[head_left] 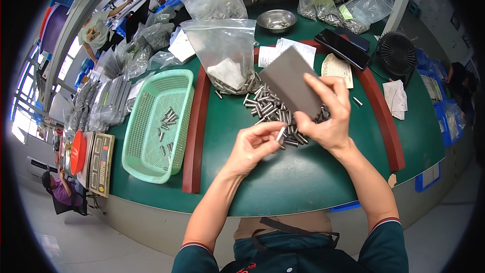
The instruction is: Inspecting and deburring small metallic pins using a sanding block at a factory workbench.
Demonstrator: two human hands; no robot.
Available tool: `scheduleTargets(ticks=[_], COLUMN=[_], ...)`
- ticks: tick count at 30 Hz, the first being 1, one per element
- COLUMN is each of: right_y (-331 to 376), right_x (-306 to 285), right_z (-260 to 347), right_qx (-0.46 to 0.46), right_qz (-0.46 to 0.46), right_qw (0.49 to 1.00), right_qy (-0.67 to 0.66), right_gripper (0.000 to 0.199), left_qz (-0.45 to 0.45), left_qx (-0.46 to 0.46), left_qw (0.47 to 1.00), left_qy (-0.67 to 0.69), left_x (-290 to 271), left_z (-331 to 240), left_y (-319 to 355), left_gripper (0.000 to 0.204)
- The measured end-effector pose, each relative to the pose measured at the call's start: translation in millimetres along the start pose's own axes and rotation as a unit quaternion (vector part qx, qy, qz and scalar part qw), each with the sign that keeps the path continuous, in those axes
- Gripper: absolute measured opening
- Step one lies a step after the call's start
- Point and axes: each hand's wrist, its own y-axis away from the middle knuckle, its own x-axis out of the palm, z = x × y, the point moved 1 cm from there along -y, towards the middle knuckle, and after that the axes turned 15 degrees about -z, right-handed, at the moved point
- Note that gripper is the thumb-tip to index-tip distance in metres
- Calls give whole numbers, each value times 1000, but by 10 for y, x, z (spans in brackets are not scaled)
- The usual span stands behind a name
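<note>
My right hand [333, 121] grips a flat dark grey rectangular plate [289, 78] by its near right edge, tilted over a loose pile of small metal pins [265, 103]. Just left of it, my left hand [247, 147] pinches one short shiny metal pin [281, 134] between thumb and fingertips. The plate hides part of the pile. Behind the pile stands a clear plastic bag [220, 45] with more pins and a white paper in it. To the left, a mint-green plastic basket [132, 139] has several pins lying in its bottom.
Dark red bars [196, 136] frame the green tabletop [242, 192] on the left, back and right. A metal bowl [276, 20], a black phone [343, 49], a small black fan [397, 53] and a weighing scale [101, 164] stand around. Other people are in the background.
</note>
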Motion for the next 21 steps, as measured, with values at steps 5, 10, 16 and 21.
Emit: scheduleTargets(ticks=[5, 10, 16, 21], right_y=[38, 88, 111, 125], right_x=[-148, -114, -100, -89], right_z=[-126, -40, 20, 55], right_qx=[67, 24, 12, -31], right_qz=[-33, 24, 38, 68], right_qw=[997, 999, 999, 997], right_qy=[-25, -4, -2, 8], right_gripper=[62, 63, 64, 67], left_qz=[21, 27, -17, -15], left_qx=[-34, -43, -58, -39], left_qw=[969, 958, 973, 976], left_qy=[242, 283, 222, 214], left_x=[-228, -262, -227, -247], left_z=[-13, -16, -34, -34], left_y=[-77, -99, -84, -88], left_gripper=[48, 46, 55, 54])
